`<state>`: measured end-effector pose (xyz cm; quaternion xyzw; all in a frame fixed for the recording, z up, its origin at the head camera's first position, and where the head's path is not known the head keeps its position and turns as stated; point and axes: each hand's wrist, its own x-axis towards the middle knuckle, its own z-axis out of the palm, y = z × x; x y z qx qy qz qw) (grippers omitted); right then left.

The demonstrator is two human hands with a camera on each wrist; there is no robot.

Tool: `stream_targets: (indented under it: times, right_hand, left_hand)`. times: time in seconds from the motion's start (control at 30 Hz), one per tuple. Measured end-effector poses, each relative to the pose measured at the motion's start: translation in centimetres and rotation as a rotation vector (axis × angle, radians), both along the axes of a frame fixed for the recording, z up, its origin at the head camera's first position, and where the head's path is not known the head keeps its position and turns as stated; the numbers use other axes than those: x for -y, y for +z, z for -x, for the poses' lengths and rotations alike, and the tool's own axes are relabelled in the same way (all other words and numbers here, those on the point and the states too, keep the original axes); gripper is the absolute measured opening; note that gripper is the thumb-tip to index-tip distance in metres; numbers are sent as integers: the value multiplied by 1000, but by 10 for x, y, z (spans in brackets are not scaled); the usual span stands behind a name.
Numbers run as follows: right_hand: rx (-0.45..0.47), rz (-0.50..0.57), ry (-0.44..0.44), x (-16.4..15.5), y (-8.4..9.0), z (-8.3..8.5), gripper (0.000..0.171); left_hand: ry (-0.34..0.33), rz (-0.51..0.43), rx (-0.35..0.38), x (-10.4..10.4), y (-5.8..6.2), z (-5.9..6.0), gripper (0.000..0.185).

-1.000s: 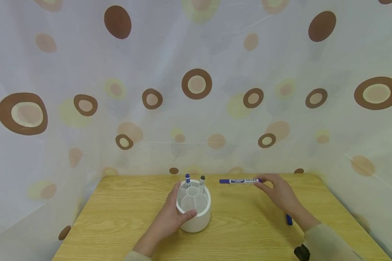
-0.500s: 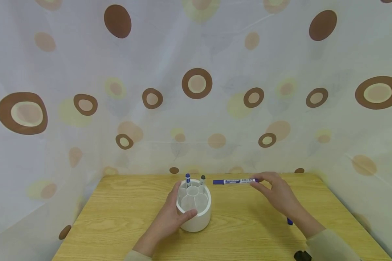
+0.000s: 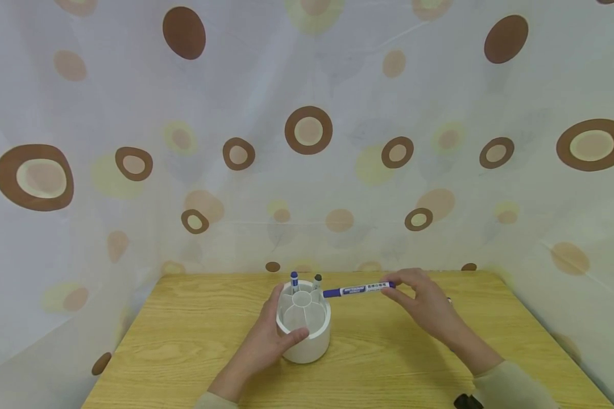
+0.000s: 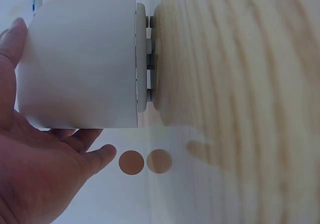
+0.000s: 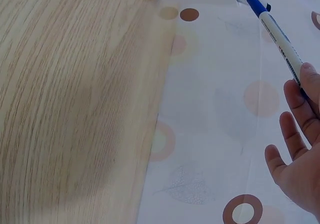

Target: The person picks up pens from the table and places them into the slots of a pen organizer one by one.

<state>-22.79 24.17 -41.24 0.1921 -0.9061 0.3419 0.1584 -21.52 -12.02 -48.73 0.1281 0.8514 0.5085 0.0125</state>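
Observation:
A white round pen holder (image 3: 303, 324) with inner compartments stands on the wooden table (image 3: 184, 335). My left hand (image 3: 266, 341) grips its side; the left wrist view shows the holder (image 4: 82, 58) against my palm (image 4: 30, 179). Two markers, one blue-capped (image 3: 294, 280) and one dark-capped (image 3: 317, 281), stand in its far compartments. My right hand (image 3: 414, 298) pinches a blue-and-white marker (image 3: 358, 290) by its rear end, held about level above the table with its blue cap just right of the holder's rim. The right wrist view shows that marker (image 5: 277, 33) and my fingers (image 5: 295, 134).
A sheer curtain (image 3: 307, 142) with brown and yellow circles surrounds the table on the back and both sides. A black object (image 3: 465, 401) peeks in at the bottom right edge near my right sleeve (image 3: 511, 386).
My right hand has carried the marker leftward toward the holder, tilting its capped end slightly down. The left hand and holder have stayed put. The small blue object near my right forearm is hidden now.

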Motion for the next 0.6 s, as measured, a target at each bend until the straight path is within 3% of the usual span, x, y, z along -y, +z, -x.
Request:
stream_targets:
  times: [0.6]
  right_hand:
    - [-34, -4, 52, 25, 1, 2, 17]
  left_hand:
    - [1, 7, 4, -1, 2, -1, 117]
